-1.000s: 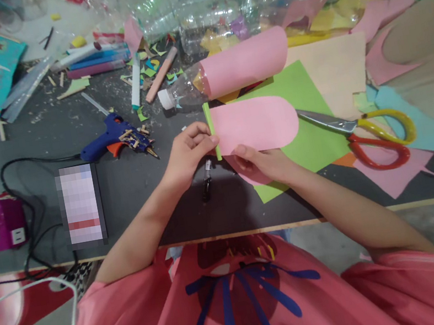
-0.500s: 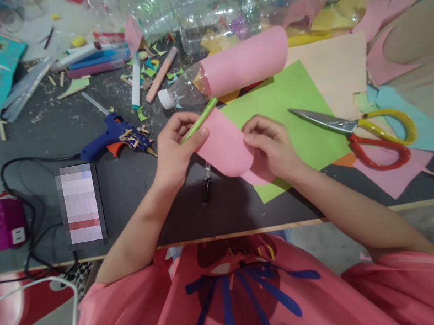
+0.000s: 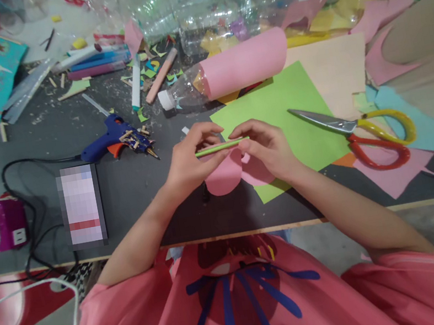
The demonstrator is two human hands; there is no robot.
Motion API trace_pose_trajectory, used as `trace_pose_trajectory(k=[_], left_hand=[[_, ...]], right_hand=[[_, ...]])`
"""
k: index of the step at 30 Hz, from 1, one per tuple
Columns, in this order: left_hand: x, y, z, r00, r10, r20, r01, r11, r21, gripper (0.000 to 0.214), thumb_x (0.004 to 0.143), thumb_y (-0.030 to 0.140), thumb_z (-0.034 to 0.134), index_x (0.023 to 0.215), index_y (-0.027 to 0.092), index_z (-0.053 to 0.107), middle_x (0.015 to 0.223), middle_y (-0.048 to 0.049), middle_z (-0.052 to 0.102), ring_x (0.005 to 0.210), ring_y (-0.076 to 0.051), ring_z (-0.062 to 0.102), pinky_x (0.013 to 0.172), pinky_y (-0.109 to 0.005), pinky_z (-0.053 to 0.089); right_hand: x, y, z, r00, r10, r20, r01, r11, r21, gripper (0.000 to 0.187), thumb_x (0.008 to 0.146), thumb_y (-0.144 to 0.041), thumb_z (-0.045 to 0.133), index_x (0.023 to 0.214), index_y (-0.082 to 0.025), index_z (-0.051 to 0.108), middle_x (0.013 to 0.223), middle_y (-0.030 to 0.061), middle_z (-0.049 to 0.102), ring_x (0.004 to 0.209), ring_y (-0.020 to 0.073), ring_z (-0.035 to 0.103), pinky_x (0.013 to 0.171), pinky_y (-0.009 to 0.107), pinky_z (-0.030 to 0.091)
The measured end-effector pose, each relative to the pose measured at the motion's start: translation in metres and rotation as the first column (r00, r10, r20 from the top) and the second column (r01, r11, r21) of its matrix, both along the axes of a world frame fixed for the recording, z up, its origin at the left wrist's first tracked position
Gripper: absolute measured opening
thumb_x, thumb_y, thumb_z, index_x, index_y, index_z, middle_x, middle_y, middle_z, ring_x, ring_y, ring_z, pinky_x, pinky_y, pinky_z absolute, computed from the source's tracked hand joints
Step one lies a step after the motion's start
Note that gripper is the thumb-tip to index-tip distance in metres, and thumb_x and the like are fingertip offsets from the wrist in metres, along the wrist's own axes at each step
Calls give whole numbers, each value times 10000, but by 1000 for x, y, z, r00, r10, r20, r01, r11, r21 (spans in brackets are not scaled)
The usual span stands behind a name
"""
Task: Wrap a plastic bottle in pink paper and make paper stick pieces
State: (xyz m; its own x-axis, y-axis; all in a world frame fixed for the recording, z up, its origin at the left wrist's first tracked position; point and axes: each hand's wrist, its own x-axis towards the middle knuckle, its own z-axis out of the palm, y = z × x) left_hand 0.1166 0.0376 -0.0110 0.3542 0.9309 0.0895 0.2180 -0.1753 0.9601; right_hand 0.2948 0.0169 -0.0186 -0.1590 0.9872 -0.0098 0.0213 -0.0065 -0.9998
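My left hand point(image 3: 185, 162) pinches a thin green strip point(image 3: 222, 146) between thumb and fingers, along with a pink paper piece point(image 3: 224, 177) with a rounded end. The strip lies nearly level along the paper's upper edge, and the pink piece hangs below it. At the strip's other end, my right hand point(image 3: 268, 145) is closed with thumb and fingertips on it. Under that hand lies another pink scrap point(image 3: 258, 172) on the green paper sheet point(image 3: 282, 100). A dark pen point(image 3: 204, 192) is mostly hidden behind the left hand and pink piece.
Scissors point(image 3: 351, 127) rest to the right. A bottle wrapped in pink paper point(image 3: 245, 62) lies beyond my hands. On the left are a blue glue gun point(image 3: 112, 139), its cord and a phone point(image 3: 82, 206). Markers, paper scraps and clear plastic bottles point(image 3: 147, 6) crowd the back.
The pink piece and green strip have been turned from slanted to nearly level and brought lower. My right hand has shifted from the paper's edge to the strip's end.
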Motion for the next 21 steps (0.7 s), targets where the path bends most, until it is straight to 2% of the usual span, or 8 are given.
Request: trace_pose_trajectory(k=[4, 12, 21], left_hand=[[1, -4, -3, 999, -5, -39, 8, 997, 80, 266, 755, 302, 727, 973, 209, 605, 865, 7, 684, 778, -111, 670, 709, -200, 509], [2, -5, -4, 999, 37, 8, -38, 983, 180, 220, 760, 259, 721, 952, 192, 636, 907, -9, 703, 784, -106, 676, 725, -198, 524], [-3, 0, 0, 998, 59, 13, -59, 998, 21, 232, 764, 408, 736, 863, 198, 732, 873, -44, 752, 817, -168, 699, 763, -262, 551]], right_hand=[[0, 0, 1, 998, -27, 64, 25, 999, 30, 379, 777, -592, 657, 777, -213, 643, 792, 22, 661, 766, 155, 620, 699, 301, 506], [-1, 0, 0, 995, -75, 61, 71, 996, 62, 382, 765, -601, 665, 745, -220, 645, 747, 9, 670, 703, 146, 616, 635, 291, 499], [3, 1, 0, 979, -176, 100, 160, 976, 148, 357, 765, -589, 673, 734, -234, 653, 735, 8, 674, 665, 144, 607, 599, 293, 486]])
